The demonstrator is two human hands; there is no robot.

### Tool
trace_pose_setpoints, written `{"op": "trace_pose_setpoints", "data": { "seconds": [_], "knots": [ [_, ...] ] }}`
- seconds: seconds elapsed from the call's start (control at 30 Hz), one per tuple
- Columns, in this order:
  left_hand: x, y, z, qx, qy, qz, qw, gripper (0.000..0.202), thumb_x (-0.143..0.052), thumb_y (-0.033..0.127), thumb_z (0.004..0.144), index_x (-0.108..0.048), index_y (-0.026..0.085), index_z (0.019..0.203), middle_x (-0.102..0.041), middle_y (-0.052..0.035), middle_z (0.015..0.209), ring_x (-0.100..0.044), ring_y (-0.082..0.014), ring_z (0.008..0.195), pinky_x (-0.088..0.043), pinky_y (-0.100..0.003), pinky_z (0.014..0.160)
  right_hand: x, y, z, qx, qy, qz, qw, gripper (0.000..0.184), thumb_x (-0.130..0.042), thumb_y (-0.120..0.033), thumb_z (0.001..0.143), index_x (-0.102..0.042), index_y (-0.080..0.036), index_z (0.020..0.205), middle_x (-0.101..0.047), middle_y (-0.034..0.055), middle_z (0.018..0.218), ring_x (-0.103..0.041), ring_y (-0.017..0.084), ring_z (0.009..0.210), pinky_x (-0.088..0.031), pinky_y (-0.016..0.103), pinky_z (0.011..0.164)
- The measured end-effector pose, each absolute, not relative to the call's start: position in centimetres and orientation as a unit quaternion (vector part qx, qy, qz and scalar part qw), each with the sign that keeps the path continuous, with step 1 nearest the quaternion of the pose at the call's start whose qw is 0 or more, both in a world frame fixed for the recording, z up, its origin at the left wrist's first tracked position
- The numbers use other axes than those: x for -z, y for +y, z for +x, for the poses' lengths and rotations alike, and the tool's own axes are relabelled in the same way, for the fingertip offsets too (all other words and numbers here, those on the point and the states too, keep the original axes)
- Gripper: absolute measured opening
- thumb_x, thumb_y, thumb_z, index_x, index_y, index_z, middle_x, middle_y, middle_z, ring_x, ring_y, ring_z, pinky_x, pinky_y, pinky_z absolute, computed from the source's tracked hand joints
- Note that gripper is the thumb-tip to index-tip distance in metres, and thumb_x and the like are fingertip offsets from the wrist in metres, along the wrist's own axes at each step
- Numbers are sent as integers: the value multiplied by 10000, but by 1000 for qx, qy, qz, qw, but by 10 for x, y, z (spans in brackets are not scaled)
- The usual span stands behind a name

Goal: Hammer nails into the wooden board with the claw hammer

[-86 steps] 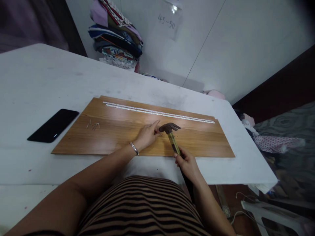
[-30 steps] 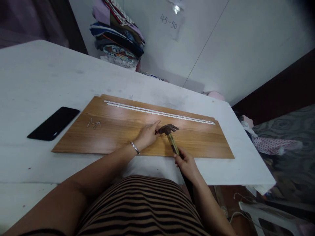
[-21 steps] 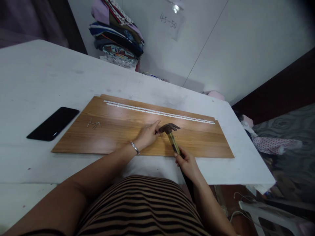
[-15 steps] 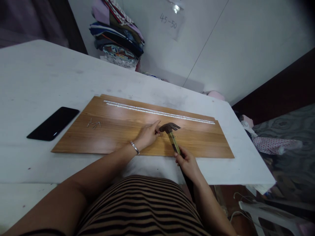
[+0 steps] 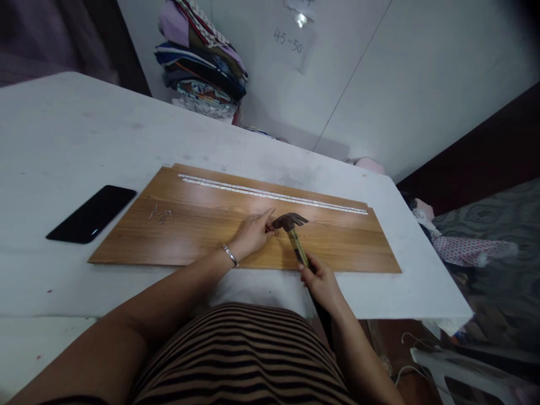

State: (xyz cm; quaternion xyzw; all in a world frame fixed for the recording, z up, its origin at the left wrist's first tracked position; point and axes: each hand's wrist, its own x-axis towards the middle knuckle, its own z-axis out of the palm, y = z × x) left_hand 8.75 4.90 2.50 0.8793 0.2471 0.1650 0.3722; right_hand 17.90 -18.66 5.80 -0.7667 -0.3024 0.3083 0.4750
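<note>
A long wooden board (image 5: 202,225) lies on a white table (image 5: 63,140). My left hand (image 5: 252,233) rests on the board with thumb and fingers pinched together, holding something small and upright that I cannot make out, forefinger stretched out. My right hand (image 5: 321,282) is closed on the handle of a claw hammer (image 5: 291,225). The hammer's dark head sits just right of my left fingertips, close above the board. A thin silvery strip (image 5: 274,194) runs along the board's far edge. A few loose nails (image 5: 160,214) lie on the board's left part.
A black phone (image 5: 93,213) lies on the table left of the board. A pile of folded cloth (image 5: 202,56) leans against the white wall behind. Right of the table are clothes on the floor (image 5: 464,247) and a white plastic chair (image 5: 459,365).
The hammer head bobs slightly up and down beside my left fingers. Both hands stay in the same spot on the board.
</note>
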Motion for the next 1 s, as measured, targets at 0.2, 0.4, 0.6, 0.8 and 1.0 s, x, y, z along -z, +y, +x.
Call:
{"op": "trace_pose_setpoints", "data": {
  "seconds": [0.2, 0.4, 0.6, 0.8, 1.0],
  "knots": [
    [-29, 51, 79, -185, 223, 876, 385, 708, -710, 145, 838, -466, 204, 1500, -747, -62, 1184, -681, -204, 1133, -509, -355, 1055, -60, -185, 180, -298, -309, -766, 478, 482, -643, -398, 863, -720, -185, 1289, -564, -24, 677, -516, 144, 592, -454, 251, 529],
    [-38, 56, 52, -202, 267, 875, 350, 575, -647, 200, 872, -549, 186, 1438, -743, -67, 1142, -674, -214, 1082, -526, -357, 1004, -59, -184, 179, -307, -313, -768, 466, 495, -641, -431, 853, -728, -176, 1268, -581, -14, 712, -523, 146, 610, -452, 256, 540],
    [-26, 58, 16, -185, 270, 895, 304, 244, -583, 286, 902, -737, 215, 1077, -737, -58, 938, -650, -210, 907, -523, -334, 846, -59, -185, 179, -325, -304, -765, 465, 540, -645, -436, 847, -711, -161, 1308, -544, -32, 677, -506, 139, 592, -451, 252, 536],
    [-44, 53, -2, -166, 271, 872, 372, 287, -526, 423, 938, -729, 224, 897, -753, -17, 847, -649, -157, 768, -506, -268, 707, -60, -185, 180, -315, -292, -770, 471, 547, -676, -473, 826, -722, -164, 1276, -564, -29, 671, -511, 142, 579, -459, 257, 521],
    [-160, 52, -37, -434, 198, 782, 400, 670, -313, 707, 969, -504, 326, 1486, -729, -21, 1186, -734, -200, 1056, -577, -350, 855, -68, -183, 179, -296, -281, -777, 480, 561, -709, -505, 792, -736, -168, 1239, -564, -34, 618, -509, 149, 550, -459, 266, 503]
  ]
}}
